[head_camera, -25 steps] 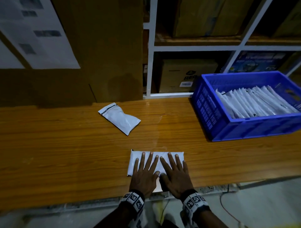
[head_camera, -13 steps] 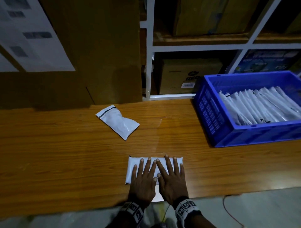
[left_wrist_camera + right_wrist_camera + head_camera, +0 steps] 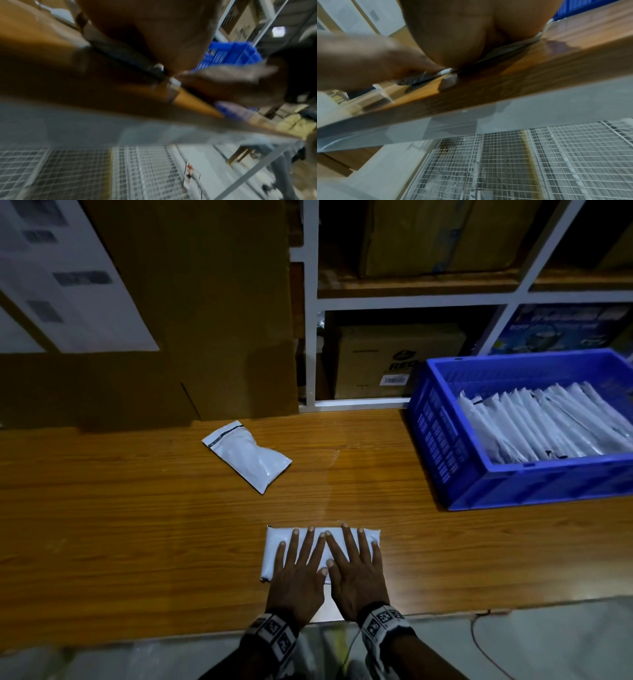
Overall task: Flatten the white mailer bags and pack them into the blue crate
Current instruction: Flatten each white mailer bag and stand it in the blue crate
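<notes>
left hand (image 3: 145,31) palm on wooden table edge (image 3: 197,104) | blue crate (image 3: 231,54) behind | wire mesh (image 3: 145,173) below

A wooden table (image 3: 102,525) fronts white shelving (image 3: 310,337) holding cardboard boxes (image 3: 394,361).

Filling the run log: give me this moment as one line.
step: flattening | left hand and right hand: flat, pressing white plastic mailer bag | second white mailer bag: loose on table | blue plastic crate: part-filled
</notes>
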Motion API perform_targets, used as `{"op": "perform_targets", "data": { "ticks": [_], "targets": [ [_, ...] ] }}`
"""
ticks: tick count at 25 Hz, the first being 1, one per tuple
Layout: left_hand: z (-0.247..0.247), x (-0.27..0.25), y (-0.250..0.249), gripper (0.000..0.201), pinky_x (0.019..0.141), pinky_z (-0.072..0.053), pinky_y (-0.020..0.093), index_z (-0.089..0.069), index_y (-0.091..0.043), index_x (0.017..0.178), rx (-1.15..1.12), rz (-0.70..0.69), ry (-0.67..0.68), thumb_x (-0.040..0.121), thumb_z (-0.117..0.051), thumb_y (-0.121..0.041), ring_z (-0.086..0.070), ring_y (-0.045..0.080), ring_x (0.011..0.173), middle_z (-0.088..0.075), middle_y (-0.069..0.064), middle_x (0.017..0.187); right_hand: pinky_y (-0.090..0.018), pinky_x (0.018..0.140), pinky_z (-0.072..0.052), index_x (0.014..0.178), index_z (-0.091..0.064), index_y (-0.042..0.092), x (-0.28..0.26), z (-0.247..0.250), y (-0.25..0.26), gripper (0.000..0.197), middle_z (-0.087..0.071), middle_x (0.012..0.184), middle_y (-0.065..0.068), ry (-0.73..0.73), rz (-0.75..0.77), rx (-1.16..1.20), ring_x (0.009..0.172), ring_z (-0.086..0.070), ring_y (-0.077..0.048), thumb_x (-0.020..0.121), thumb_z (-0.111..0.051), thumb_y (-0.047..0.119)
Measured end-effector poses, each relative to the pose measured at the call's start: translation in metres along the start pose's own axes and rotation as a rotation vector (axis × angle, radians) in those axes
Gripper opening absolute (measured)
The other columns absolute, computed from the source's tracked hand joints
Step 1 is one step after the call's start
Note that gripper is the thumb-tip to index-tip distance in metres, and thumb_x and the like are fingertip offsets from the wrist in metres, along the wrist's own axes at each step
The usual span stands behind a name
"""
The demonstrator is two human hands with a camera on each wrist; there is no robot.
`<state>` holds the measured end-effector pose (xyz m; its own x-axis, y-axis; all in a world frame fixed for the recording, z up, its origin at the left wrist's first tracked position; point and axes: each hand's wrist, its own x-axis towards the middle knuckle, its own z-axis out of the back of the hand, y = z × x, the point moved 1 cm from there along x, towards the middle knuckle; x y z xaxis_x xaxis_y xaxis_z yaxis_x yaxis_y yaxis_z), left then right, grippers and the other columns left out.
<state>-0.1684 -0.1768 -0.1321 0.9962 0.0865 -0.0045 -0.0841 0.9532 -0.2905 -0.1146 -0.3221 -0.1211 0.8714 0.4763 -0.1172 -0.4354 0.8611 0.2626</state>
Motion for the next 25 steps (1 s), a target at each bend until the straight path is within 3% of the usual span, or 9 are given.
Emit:
{"op": "perform_targets", "data": {
  "ticks": [5, 10, 15, 19, 25],
  "targets": [
    [0.013, 0.012, 0.010, 0.056, 0.122, -0.004, 0.048, -0.018, -0.032, 0.159, 0.072, 0.039, -0.009, 0.106, -0.025, -0.047, -0.005, 0.023, 0.155, -0.007, -0.002, 0.167, -0.050, 0.119, -0.001, 0.156, -0.001, 0.040, 0.000, -0.001, 0.000, 0.055, 0.006, 0.165, 0.002, 0.002, 0.013, 0.011, 0.152, 0.005, -0.026, 0.103, -0.019, 0.046],
    [0.001, -0.001, 0.003, 0.055, 0.120, -0.013, 0.052, -0.021, -0.032, 0.158, 0.018, 0.077, -0.016, 0.104, -0.028, -0.043, -0.012, 0.025, 0.154, -0.017, 0.001, 0.166, -0.052, 0.118, 0.004, 0.156, -0.003, 0.041, -0.006, 0.006, -0.001, 0.055, 0.012, 0.164, 0.003, -0.007, 0.028, 0.028, 0.151, 0.010, -0.026, 0.104, -0.020, 0.047],
    [-0.004, 0.001, 0.004, 0.054, 0.121, -0.009, 0.049, -0.021, -0.033, 0.158, 0.018, 0.101, 0.001, 0.106, -0.014, -0.047, -0.013, 0.023, 0.154, -0.015, -0.001, 0.166, -0.055, 0.118, 0.005, 0.156, -0.004, 0.041, -0.003, 0.010, 0.011, 0.054, 0.013, 0.164, 0.002, -0.011, 0.026, 0.053, 0.150, 0.018, -0.026, 0.104, -0.019, 0.045],
    [-0.006, 0.001, 0.006, 0.059, 0.120, -0.010, 0.052, -0.021, -0.029, 0.158, 0.029, 0.070, 0.008, 0.101, -0.031, -0.037, -0.012, 0.025, 0.154, -0.018, 0.004, 0.166, -0.055, 0.117, 0.001, 0.156, 0.003, 0.039, -0.002, 0.000, 0.008, 0.054, 0.012, 0.165, 0.000, 0.010, 0.018, 0.007, 0.151, 0.014, -0.026, 0.104, -0.014, 0.044],
    [0.001, -0.002, 0.010, 0.063, 0.120, -0.008, 0.052, -0.017, -0.023, 0.160, 0.010, 0.053, -0.012, 0.101, -0.033, -0.039, -0.011, 0.027, 0.154, -0.007, 0.001, 0.167, -0.051, 0.118, 0.002, 0.156, 0.001, 0.039, 0.001, 0.000, 0.010, 0.056, 0.011, 0.165, 0.002, 0.071, -0.003, 0.001, 0.151, 0.011, -0.026, 0.103, -0.018, 0.045]
  ]
}}
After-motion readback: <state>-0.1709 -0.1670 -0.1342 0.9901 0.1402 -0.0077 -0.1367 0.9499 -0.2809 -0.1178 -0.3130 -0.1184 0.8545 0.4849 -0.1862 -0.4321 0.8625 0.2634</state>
